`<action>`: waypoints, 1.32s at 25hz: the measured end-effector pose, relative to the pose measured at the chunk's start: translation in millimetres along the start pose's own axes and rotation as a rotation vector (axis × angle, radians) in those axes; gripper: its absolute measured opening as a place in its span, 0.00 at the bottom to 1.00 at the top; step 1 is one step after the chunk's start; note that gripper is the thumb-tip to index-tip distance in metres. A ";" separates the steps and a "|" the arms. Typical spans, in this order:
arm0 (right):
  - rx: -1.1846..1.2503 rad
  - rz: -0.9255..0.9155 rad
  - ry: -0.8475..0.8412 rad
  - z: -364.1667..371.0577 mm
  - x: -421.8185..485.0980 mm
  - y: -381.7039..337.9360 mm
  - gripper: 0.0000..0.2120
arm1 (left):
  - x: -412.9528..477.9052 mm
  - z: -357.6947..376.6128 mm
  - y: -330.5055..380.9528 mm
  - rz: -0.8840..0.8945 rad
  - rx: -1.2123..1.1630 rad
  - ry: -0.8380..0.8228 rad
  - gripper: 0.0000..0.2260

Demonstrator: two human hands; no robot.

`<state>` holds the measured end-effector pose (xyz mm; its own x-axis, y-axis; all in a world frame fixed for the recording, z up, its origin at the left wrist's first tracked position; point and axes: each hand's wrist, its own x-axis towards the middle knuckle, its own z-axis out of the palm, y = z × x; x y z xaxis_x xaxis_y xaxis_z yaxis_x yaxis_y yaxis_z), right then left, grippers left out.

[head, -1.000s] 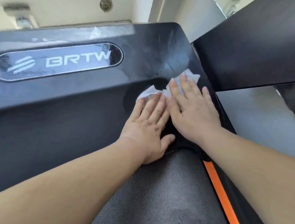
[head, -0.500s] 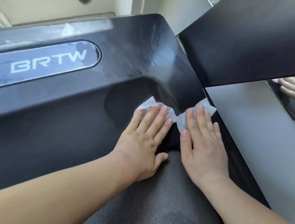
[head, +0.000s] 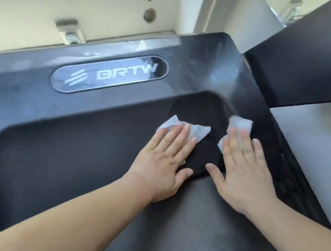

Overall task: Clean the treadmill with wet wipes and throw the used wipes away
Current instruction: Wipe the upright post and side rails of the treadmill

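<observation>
White left wipe [head: 183, 128] lies under the straight, flat fingers [head: 171, 141] of the left hand [head: 161, 163]. The right wipe [head: 240, 124] lies likewise under the right hand [head: 244, 177]. I read both hands as pressing with open palms, gripping nothing. The wipes are apart, on the cover [head: 74, 133] near its right edge, just above the belt [head: 199, 226].

Step in hand, by my judgement: wiping the cover; disposal is not yet due.

Next move calls for even flat pressure and strokes leftward, where the cover looks greyer and lies open up to the logo plate [head: 110, 73]. Rightward, room ends at the black panel [head: 307, 60].
</observation>
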<state>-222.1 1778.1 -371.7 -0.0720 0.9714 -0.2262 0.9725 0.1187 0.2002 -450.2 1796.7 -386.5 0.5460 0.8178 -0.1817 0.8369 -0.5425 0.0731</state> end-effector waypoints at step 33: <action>0.114 -0.398 0.043 -102.4 54.9 -256.4 0.43 | -165.1 -12.2 -170.4 -0.834 -0.063 0.010 0.38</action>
<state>-498.1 1822.0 -337.8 -0.4539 0.8623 -0.2245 0.8851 0.4653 -0.0026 -682.5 1756.5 -357.0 -0.2533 0.9482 -0.1916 0.9671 0.2530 -0.0267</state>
